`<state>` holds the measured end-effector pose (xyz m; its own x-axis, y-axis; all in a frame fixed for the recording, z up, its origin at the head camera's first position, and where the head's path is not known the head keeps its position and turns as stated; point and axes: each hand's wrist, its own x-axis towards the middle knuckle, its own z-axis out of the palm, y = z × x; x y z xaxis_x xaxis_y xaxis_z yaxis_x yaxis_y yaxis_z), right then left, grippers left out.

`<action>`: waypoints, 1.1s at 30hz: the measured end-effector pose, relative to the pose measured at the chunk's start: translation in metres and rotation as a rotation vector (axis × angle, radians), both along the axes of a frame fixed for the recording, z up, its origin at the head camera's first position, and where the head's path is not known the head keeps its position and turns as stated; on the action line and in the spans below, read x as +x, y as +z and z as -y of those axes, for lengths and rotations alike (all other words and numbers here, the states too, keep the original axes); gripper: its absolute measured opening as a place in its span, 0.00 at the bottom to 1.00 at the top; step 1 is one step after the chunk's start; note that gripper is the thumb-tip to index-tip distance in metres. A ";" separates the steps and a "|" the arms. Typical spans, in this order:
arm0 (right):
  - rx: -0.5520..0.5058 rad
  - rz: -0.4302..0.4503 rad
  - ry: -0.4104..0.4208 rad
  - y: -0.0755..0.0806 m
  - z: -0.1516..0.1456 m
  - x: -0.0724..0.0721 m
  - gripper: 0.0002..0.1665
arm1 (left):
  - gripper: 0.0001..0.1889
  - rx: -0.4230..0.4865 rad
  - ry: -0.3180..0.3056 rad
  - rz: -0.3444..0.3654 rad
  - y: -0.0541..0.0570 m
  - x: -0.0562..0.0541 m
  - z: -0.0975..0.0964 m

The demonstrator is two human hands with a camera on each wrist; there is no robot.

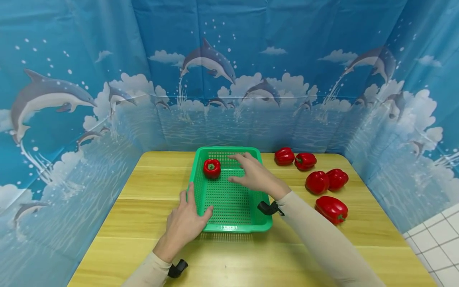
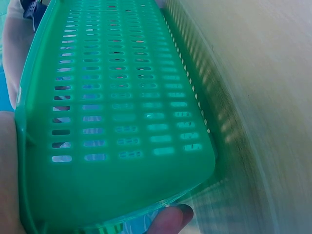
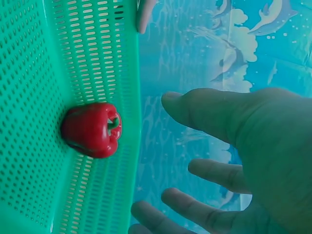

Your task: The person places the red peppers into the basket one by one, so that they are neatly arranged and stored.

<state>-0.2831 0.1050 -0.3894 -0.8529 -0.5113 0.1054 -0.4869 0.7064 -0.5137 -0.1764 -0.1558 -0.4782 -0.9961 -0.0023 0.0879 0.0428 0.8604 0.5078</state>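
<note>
A green plastic basket (image 1: 229, 229) with slotted walls sits on the wooden table. Inside, near its back left, stands a red bell pepper (image 1: 212, 169) with its green stem up; the right wrist view also shows this pepper (image 3: 92, 129). My left hand (image 1: 184, 221) lies at the basket's front left corner, fingers extended along the outer left side and thumb reaching over the rim. Above the basket, right of the pepper, hovers my right hand (image 1: 256, 173), fingers spread and holding nothing. In the left wrist view a fingertip (image 2: 169, 220) shows beyond the basket wall.
To the right of the basket, several more red bell peppers lie on the table (image 1: 294, 239), the nearest pepper (image 1: 331, 209) on its side. A blue dolphin-print curtain (image 1: 229, 123) stands behind and along both sides. White tiles (image 1: 435, 243) show at the right.
</note>
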 end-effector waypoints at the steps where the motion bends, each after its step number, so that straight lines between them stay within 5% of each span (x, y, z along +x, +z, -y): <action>1: -0.004 0.002 -0.002 -0.001 -0.003 0.002 0.48 | 0.62 0.001 0.002 0.000 0.000 0.000 0.000; 33: -0.066 -0.191 -0.196 -0.031 -0.131 0.048 0.40 | 0.61 0.014 0.022 -0.008 0.001 -0.001 0.001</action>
<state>-0.2355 0.2364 -0.4201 -0.8962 -0.3253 0.3017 -0.4370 0.7644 -0.4740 -0.1774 -0.1563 -0.4777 -0.9951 -0.0257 0.0957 0.0278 0.8540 0.5195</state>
